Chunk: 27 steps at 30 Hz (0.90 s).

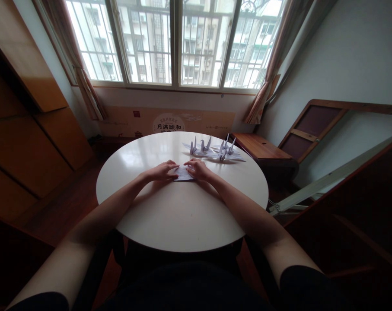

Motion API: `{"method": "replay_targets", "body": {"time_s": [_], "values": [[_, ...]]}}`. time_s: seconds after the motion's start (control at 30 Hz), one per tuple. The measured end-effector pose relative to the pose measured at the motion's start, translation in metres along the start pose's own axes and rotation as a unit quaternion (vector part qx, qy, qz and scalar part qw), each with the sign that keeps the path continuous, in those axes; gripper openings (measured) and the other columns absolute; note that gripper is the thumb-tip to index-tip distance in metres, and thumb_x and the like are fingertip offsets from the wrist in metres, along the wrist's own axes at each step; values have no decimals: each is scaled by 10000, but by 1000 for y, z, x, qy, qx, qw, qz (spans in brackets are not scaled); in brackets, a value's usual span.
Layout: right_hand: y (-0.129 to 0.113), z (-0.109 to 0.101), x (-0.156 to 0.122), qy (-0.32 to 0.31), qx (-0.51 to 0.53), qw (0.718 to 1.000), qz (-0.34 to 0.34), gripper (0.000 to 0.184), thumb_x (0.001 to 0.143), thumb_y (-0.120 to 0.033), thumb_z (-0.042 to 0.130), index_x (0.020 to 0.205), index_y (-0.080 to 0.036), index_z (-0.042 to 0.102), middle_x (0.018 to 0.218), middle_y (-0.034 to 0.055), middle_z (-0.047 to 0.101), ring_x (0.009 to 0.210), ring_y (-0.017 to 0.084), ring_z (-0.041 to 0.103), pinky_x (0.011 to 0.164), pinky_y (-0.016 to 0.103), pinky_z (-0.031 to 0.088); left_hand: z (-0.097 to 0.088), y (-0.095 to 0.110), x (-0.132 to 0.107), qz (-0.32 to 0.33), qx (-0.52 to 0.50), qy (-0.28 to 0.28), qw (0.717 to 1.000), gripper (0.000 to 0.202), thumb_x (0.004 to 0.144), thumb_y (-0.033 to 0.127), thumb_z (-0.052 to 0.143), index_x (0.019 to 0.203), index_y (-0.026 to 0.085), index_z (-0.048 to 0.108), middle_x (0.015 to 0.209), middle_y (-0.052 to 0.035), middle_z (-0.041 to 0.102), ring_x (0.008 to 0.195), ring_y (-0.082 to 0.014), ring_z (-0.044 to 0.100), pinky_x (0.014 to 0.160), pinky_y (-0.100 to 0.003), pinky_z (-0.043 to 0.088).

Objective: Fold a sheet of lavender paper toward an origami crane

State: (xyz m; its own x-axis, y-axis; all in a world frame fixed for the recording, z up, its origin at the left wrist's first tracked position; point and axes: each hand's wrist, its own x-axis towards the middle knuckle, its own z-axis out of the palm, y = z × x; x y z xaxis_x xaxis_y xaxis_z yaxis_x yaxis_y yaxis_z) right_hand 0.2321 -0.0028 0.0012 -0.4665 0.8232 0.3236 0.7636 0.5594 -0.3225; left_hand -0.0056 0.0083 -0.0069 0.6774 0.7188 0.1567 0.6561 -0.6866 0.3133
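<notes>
A small folded sheet of pale lilac paper (pixel 183 174) lies flat on the round white table (pixel 183 216), near its middle. My left hand (pixel 161 171) rests on the paper's left edge, fingers curled and pressing down on it. My right hand (pixel 199 168) presses on the paper's right side, fingers bent over the fold. Both hands touch the paper and nearly meet above it. Behind the hands, toward the far rim, stand several finished paper cranes (pixel 211 150) in the same lilac colour.
A wooden cabinet (pixel 30 129) lines the left wall. A low wooden bench (pixel 259 147) and a leaning framed panel (pixel 315 129) stand at the right. A barred window (pixel 176 43) with curtains fills the far wall, with a printed cardboard sheet (pixel 166 123) below it.
</notes>
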Motion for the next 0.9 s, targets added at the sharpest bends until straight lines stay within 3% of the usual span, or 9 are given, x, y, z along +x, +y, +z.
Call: {"method": "replay_targets", "body": {"time_s": [0.2,0.43,0.57,0.67,0.8,0.9], "values": [[-6,-1,-1,-1,11,999,-36,344,916,-304,545,1236,-204,622,1231,118,601,1117,234,573,969,386,408,-4,4,-2,-6,36,0,999,719,824,699,456,1319,187,554,1356,-141,518,1238,-309,495,1084,-427,340],[-9,3,-2,-100,-39,994,-29,465,952,-422,450,1361,-211,517,1404,135,478,1282,276,462,1075,439,318,-12,10,-6,-72,57,-70,993,882,736,782,489,1445,266,393,1505,-117,379,1414,-370,242,1129,-598,106],[-8,3,-2,-94,-45,994,-28,454,947,-432,460,1345,-228,537,1393,121,483,1274,269,455,1073,428,311,-12,11,-6,-77,50,-78,993,918,736,783,489,1474,258,336,1536,-121,325,1428,-378,207,1123,-608,113],[-10,1,-3,-77,-60,995,-16,421,931,-450,484,1287,-254,595,1318,115,523,1220,287,471,1030,440,335,-8,10,-5,-45,42,-54,997,831,768,740,506,1431,247,421,1529,-112,341,1432,-377,198,1135,-583,135],[-14,-6,-4,-58,-83,994,32,384,909,-472,508,1171,-252,683,1174,122,568,1128,299,499,965,437,361,-1,9,0,62,25,18,998,614,812,628,566,1283,236,599,1443,-110,471,1377,-317,350,1135,-453,267],[-16,-11,-5,-51,-90,993,53,352,918,-425,494,1135,-243,703,1122,118,580,1075,279,527,926,408,372,3,7,3,98,-4,27,995,579,822,594,580,1250,207,626,1348,-130,566,1254,-285,512,1069,-391,380]]}}
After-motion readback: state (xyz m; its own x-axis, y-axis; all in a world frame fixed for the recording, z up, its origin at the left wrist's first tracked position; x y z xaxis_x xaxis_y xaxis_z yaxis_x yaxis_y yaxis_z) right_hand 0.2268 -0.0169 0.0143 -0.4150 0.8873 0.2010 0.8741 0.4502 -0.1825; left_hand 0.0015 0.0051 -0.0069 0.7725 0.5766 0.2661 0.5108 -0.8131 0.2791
